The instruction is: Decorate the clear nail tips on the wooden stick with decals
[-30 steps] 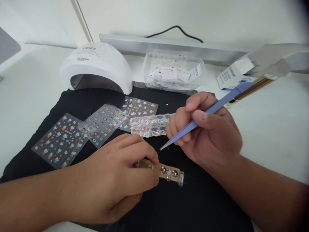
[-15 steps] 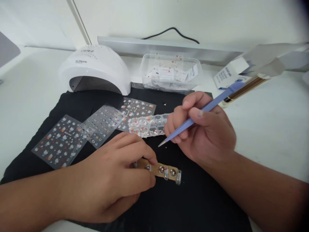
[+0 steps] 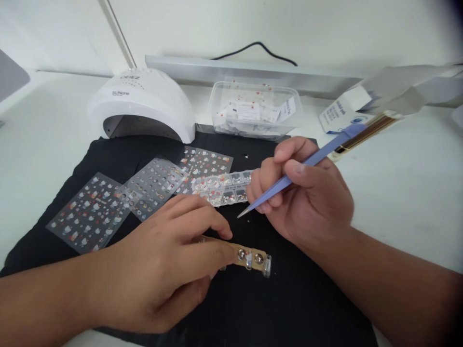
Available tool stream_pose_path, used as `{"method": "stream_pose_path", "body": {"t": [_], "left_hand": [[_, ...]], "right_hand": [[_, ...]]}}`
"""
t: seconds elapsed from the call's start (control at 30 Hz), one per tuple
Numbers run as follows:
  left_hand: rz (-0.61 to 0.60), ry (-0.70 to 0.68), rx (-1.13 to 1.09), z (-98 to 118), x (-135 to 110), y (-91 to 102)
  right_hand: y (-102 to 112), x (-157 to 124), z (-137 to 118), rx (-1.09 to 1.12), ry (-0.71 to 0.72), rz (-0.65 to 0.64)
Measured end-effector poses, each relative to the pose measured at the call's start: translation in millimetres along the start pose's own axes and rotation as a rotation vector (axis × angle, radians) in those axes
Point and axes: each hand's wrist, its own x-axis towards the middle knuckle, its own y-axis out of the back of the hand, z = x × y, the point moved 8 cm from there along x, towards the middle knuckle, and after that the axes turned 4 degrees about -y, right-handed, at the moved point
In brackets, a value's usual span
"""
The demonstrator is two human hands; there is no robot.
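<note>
My left hand lies over a narrow wooden strip on a black mat. Its thumb crosses the strip, with the index fingertip just above the far edge; the left part of the strip is hidden. Shiny round metal studs sit on the strip. Clear nail tips show there too: one with a small character sticker and one at the right end. My right hand is closed around purple tweezers, whose metal points hang over the mat behind the strip, touching nothing.
Several sticker sheets lie at the mat's back left, beside a compartment case of small gems. Behind stand a white nail lamp, a clear tub of packets and a box of alcohol pads. A bundle of thin sticks is right.
My left thumb has moved up across the strip, covering more of it, and the index finger has lifted slightly. My right hand and the tweezers have barely moved.
</note>
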Motion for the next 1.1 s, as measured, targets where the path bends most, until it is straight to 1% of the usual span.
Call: {"method": "stream_pose_path", "body": {"t": [0.07,0.27,0.47,0.63,0.73,0.77,0.8,0.87,0.93,1.0,1.1], "left_hand": [[0.008,0.021,-0.009,-1.0,-1.0,0.1],[0.101,0.078,-0.014,-4.9,-2.3,0.0],[0.037,0.116,-0.001,-6.6,-1.8,-3.5],[0.045,0.077,0.001,-6.1,-1.8,-3.8],[0.069,0.06,0.003,-6.2,-3.0,-4.1],[0.073,0.053,0.001,-5.8,-3.4,-4.1],[0.079,0.045,-0.002,-5.1,-3.8,-3.7],[0.109,0.016,-0.003,-2.2,-4.7,-0.5],[0.155,-0.028,0.005,2.2,-5.9,4.7],[0.181,-0.07,0.024,6.4,-7.4,8.2],[0.167,-0.102,0.055,9.1,-8.9,8.2]], "right_hand": [[0.5,0.8,-0.8,0.008,0.005,0.007],[3.7,0.8,-6.9,-0.015,0.054,0.046],[2.0,-3.0,-10.1,-0.109,0.106,0.045],[-5.4,-17.2,-28.9,-0.26,0.331,0.093],[-13.1,-32.5,-43.4,-0.429,0.432,0.091],[-18.6,-38.6,-47.9,-0.521,0.464,0.049],[-26.3,-45.8,-51.6,-0.626,0.505,-0.026],[-43.1,-62.6,-53.4,-0.852,0.581,-0.236],[-54.1,-81.1,-51.3,-1.03,0.662,-0.428],[-56.0,-91.3,-48.3,-1.192,0.691,-0.492],[-58.9,-96.0,-39.8,-1.36,0.665,-0.557]]}}
